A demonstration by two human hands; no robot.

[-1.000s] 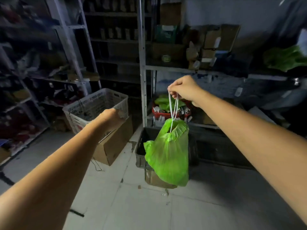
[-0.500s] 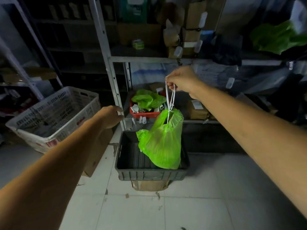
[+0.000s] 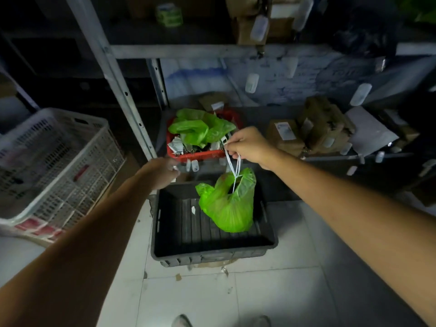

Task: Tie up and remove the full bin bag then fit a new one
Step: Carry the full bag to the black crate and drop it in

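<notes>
A full green bin bag [image 3: 228, 204] hangs by its white drawstring [image 3: 233, 168] from my right hand [image 3: 247, 145], which is shut on the string. The bag hangs over a dark grey crate [image 3: 212, 251] on the floor, its bottom low inside the crate. My left hand [image 3: 162, 171] reaches forward beside the crate's far left corner, under the shelf edge; its fingers are turned away and I cannot tell whether they hold anything. Behind the bag, a red basket [image 3: 198, 155] on the low shelf holds more green bags [image 3: 200, 129] and paper scraps.
A white slotted crate [image 3: 54, 166] stands at the left on a cardboard box. Metal shelf uprights [image 3: 118, 90] rise behind the crate. Brown parcels [image 3: 316, 128] lie on the low shelf at the right. Pale floor tiles [image 3: 236, 298] stretch in front, with my shoe tips at the bottom edge.
My view has tilted down and closer. My right hand has lowered the green bag from above the grey crate down into it. My left hand has moved forward toward the shelf.
</notes>
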